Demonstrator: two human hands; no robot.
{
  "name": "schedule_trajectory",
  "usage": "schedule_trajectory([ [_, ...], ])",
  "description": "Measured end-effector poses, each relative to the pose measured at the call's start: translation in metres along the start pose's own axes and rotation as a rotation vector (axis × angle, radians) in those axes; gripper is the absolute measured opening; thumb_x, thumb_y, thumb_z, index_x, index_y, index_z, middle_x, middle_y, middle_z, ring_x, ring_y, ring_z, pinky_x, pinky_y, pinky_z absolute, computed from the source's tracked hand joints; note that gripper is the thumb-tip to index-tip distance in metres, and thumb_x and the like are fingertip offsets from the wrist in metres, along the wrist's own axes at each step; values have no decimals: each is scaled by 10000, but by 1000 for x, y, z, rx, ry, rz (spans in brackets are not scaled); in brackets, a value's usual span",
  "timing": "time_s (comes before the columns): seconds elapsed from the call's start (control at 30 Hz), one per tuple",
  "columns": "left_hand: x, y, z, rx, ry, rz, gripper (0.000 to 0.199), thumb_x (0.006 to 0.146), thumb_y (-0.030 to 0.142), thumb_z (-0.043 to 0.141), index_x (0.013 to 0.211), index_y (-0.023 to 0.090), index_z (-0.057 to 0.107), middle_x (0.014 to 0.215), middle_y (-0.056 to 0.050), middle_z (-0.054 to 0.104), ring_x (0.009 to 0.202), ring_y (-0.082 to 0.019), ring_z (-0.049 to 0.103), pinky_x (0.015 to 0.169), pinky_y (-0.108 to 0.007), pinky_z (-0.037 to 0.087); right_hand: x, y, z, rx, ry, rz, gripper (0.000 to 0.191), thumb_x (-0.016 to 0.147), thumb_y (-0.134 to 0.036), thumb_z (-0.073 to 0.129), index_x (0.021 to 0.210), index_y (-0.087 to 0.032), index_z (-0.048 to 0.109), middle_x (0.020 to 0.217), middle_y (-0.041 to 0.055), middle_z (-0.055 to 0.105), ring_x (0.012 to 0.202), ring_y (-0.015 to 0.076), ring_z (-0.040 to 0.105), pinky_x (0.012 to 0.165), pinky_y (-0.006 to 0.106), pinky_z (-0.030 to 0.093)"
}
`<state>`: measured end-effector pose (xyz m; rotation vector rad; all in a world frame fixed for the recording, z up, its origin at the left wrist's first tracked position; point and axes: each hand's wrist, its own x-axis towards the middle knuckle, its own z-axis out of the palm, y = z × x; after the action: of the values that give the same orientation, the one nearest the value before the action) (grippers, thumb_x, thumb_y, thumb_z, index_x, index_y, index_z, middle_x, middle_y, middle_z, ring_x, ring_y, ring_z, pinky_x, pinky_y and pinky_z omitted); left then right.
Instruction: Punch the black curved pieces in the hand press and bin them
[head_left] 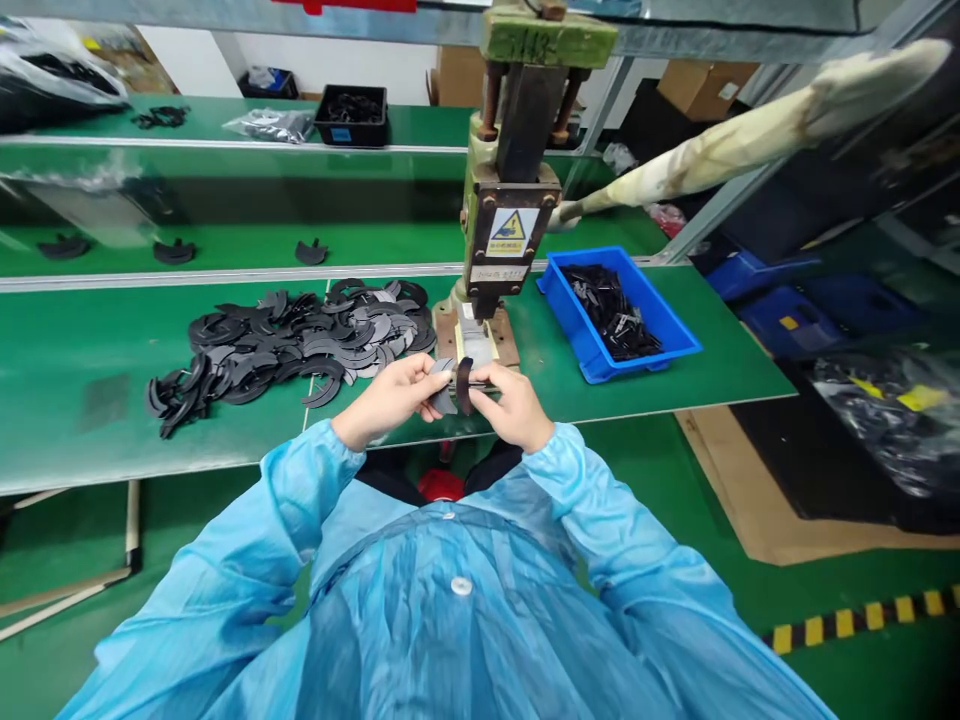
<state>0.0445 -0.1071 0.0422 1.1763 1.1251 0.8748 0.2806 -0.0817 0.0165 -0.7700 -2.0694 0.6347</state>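
Green worktop (45, 390) spans the head view. Fingers of the left hand (394, 395) pinch a grey curved piece (444, 392); those of the right hand (519, 405) hold a dark curved piece (464, 385) just beside it, before the press (521, 195). A heap of arcs (255, 350) lies left, a blue bin (600, 370) right.

Place: factory workshop
Press (519, 196): between the surface's (82, 430) front and back edges, bearing a warning label (511, 235)
Dark curved parts (352, 345): heaped in dozens beside the press
Floor (645, 490): yellow-and-black tape (845, 625)
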Motion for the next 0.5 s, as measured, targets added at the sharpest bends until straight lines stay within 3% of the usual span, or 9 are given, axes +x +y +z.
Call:
schedule_trajectory([
  [0.07, -6, -2, 4, 61, 83, 67, 510, 881, 685, 804, 961, 226, 597, 755, 1, 681, 614, -147, 665, 575, -279, 560, 0, -3, 2, -39, 14, -14, 111, 1010, -353, 653, 1043, -263, 709, 976, 43, 788, 912, 213, 738, 855, 395, 600],
  [0.17, -13, -1, 10, 310, 293, 295, 346, 936, 549, 791, 989, 239, 645, 866, -19, 655, 774, -171, 644, 714, -319, 559, -2, -2, 2, -90, 16, -47, 104, 1011, -366, 648, 1011, -276, 700, 934, 38, 762, 876, 218, 706, 823, 400, 578],
  [0.27, -15, 3, 16, 561, 285, 434, 294, 975, 468, 752, 827, 241, 636, 846, -33, 614, 834, -202, 600, 780, -355, 521, -5, 0, 1, -127, 14, -85, 97, 1018, -362, 639, 1031, -286, 698, 943, 39, 750, 863, 215, 685, 802, 397, 561],
  [0.33, -13, 4, 19, 579, 237, 421, 374, 1004, 458, 705, 732, 236, 576, 786, -25, 569, 787, -198, 561, 734, -352, 479, -7, 0, 0, -140, 14, -109, 93, 1021, -352, 637, 1034, -283, 698, 949, 42, 747, 862, 211, 676, 797, 392, 551],
  [0.5, -3, -2, 24, 371, 131, 230, 495, 990, 556, 701, 681, 222, 504, 688, 17, 471, 644, -146, 427, 593, -302, 338, -15, 1, -4, -146, 1, -174, 68, 1017, -319, 648, 1006, -269, 692, 913, 40, 735, 845, 198, 671, 790, 371, 548],
])
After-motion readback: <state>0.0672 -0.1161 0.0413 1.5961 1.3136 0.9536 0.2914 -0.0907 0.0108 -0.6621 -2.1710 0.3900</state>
